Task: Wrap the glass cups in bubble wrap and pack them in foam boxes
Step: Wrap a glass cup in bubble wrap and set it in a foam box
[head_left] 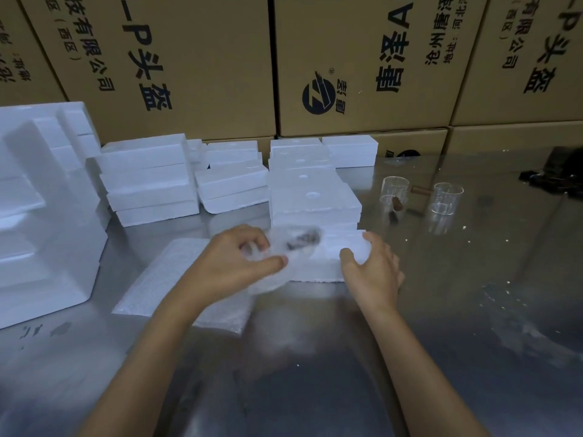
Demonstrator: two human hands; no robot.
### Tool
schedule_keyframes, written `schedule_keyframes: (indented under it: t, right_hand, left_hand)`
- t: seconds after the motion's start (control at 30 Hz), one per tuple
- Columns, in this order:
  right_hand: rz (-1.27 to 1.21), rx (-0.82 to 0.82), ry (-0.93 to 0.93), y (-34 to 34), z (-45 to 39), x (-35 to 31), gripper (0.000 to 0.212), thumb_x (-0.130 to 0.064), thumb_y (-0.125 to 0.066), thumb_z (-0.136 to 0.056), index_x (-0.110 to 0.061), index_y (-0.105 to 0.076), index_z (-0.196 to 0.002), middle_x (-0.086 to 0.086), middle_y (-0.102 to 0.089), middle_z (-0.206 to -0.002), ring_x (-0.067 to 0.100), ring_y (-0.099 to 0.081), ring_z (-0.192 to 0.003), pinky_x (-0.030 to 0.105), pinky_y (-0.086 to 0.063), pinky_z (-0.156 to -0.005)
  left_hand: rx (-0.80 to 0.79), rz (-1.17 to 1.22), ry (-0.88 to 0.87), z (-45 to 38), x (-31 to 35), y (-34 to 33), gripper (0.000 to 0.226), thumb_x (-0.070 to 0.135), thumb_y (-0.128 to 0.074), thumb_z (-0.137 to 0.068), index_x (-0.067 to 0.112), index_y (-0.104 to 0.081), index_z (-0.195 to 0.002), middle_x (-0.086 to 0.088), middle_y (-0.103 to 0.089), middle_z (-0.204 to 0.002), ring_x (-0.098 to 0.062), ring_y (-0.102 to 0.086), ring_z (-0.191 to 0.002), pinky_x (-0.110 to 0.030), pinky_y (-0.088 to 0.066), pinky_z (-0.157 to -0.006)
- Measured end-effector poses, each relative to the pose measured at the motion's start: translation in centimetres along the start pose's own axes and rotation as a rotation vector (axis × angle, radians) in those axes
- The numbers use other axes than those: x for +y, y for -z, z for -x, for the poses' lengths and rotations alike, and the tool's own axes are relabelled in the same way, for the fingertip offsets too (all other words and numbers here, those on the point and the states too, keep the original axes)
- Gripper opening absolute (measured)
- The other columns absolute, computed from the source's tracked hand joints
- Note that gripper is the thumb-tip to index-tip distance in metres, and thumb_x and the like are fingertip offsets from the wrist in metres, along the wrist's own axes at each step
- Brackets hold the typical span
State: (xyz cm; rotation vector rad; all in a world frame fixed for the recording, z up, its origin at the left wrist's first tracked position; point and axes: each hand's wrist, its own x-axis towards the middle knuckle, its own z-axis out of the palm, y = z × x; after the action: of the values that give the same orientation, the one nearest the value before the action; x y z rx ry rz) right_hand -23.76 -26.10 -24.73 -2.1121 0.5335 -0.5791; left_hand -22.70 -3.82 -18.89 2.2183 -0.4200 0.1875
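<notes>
My left hand (244, 257) grips a glass cup wrapped in bubble wrap (298, 244), held over the left part of an open white foam box (328, 263) on the steel table. The wrapped cup is blurred, with a dark handle showing through the wrap. My right hand (370, 266) holds the foam box by its right end, thumb on the front side and fingers over the top edge. Two bare glass cups stand further back on the right, one (394, 197) with a brown handle and another (446, 197) beside it.
A flat foam lid (164, 288) lies left of the box under my left forearm. Stacks of foam boxes (151, 181) and a large foam block (41, 216) fill the left and back. Cardboard cartons (362, 64) form the rear wall. A dark object (558, 171) sits far right.
</notes>
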Motion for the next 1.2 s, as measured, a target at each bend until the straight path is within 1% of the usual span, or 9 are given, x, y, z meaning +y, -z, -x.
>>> schedule_keyframes:
  t: [0.13,0.2,0.33,0.63,0.73,0.8,0.93,1.03,1.2]
  right_hand:
    - [0.023,-0.018,0.013,-0.2,0.1,-0.1,0.058,-0.037,-0.056,-0.090,-0.025,-0.045,-0.146,-0.001,-0.047,-0.149,0.022,-0.039,-0.138,0.041,-0.020,-0.115]
    - [0.036,-0.015,0.016,-0.2,0.2,0.0,0.058,-0.038,-0.056,-0.091,-0.025,-0.045,-0.147,-0.001,-0.046,-0.150,0.022,-0.039,-0.138,0.041,-0.019,-0.114]
    - [0.046,-0.018,0.022,-0.3,0.1,0.2,0.059,-0.039,-0.054,-0.091,-0.027,-0.043,-0.147,-0.004,-0.043,-0.152,0.020,-0.038,-0.139,0.039,-0.019,-0.114]
    - [-0.019,0.024,-0.012,-0.4,-0.5,0.4,0.047,-0.039,-0.055,-0.090,-0.032,-0.053,-0.137,-0.008,-0.050,-0.145,0.017,-0.043,-0.134,0.038,-0.020,-0.111]
    - [-0.150,0.076,-0.073,0.1,-1.4,0.2,0.035,-0.039,-0.051,-0.091,-0.035,-0.060,-0.125,-0.013,-0.062,-0.127,0.015,-0.054,-0.121,0.039,-0.024,-0.108]
    - [-0.251,0.096,-0.142,0.3,-2.1,-0.2,0.042,-0.047,-0.044,-0.086,-0.039,-0.057,-0.126,-0.021,-0.063,-0.106,0.014,-0.056,-0.105,0.041,-0.030,-0.109]
    - [-0.323,0.161,-0.250,-0.3,-4.2,0.0,0.037,-0.048,-0.040,-0.085,-0.035,-0.059,-0.114,-0.013,-0.069,-0.093,0.022,-0.063,-0.095,0.037,-0.043,-0.085]
    - [-0.354,0.251,-0.289,-0.7,-6.1,0.0,0.037,-0.046,-0.031,-0.085,-0.030,-0.060,-0.100,0.001,-0.073,-0.090,0.033,-0.066,-0.088,0.038,-0.048,-0.082]
    - [-0.312,0.323,-0.283,-1.9,-8.8,-0.2,0.028,-0.030,-0.034,-0.097,-0.026,-0.059,-0.109,0.007,-0.074,-0.093,0.033,-0.061,-0.097,0.034,-0.032,-0.072]
  left_hand:
    - [0.229,0.161,-0.097,-0.7,0.9,-1.7,0.044,0.049,-0.077,-0.077,0.051,-0.047,-0.109,0.031,-0.056,-0.102,0.011,-0.053,-0.097,-0.011,-0.042,-0.075]
    - [0.217,0.102,-0.199,-1.6,1.4,-3.3,0.053,0.044,-0.074,-0.084,0.055,-0.043,-0.126,0.030,-0.055,-0.114,0.009,-0.051,-0.107,-0.006,-0.040,-0.080]
    - [0.041,-0.202,-0.259,-3.8,0.3,-6.1,0.055,0.037,-0.066,-0.092,0.039,-0.047,-0.144,0.004,-0.052,-0.132,-0.014,-0.043,-0.123,-0.019,-0.032,-0.102]
    - [0.058,-0.427,-0.243,-4.7,-2.0,-8.0,0.054,0.047,-0.053,-0.096,0.039,-0.042,-0.148,-0.001,-0.046,-0.134,-0.016,-0.036,-0.120,-0.024,-0.027,-0.103]
    - [0.059,-0.455,-0.224,-4.2,-1.6,-8.0,0.056,0.055,-0.047,-0.095,0.042,-0.038,-0.149,0.002,-0.037,-0.139,-0.013,-0.033,-0.125,-0.025,-0.032,-0.104]
    - [0.071,-0.429,-0.218,-4.0,-0.9,-7.4,0.056,0.064,-0.039,-0.094,0.046,-0.038,-0.147,0.007,-0.031,-0.135,-0.010,-0.033,-0.124,-0.027,-0.037,-0.100]
    - [0.304,-0.407,-0.260,-7.5,-0.2,-3.8,0.048,0.051,-0.044,-0.097,0.030,-0.047,-0.140,0.000,-0.037,-0.129,-0.018,-0.039,-0.119,-0.033,-0.042,-0.092]
    - [0.400,-0.554,-0.159,-13.4,-0.8,-0.1,0.046,0.025,-0.055,-0.096,0.010,-0.047,-0.139,-0.016,-0.041,-0.134,-0.031,-0.040,-0.122,-0.043,-0.044,-0.096]
    - [0.235,-0.682,0.262,-24.2,-3.3,4.4,0.060,0.021,-0.055,-0.095,0.003,-0.029,-0.146,-0.026,-0.030,-0.147,-0.038,-0.026,-0.139,-0.043,-0.034,-0.106]
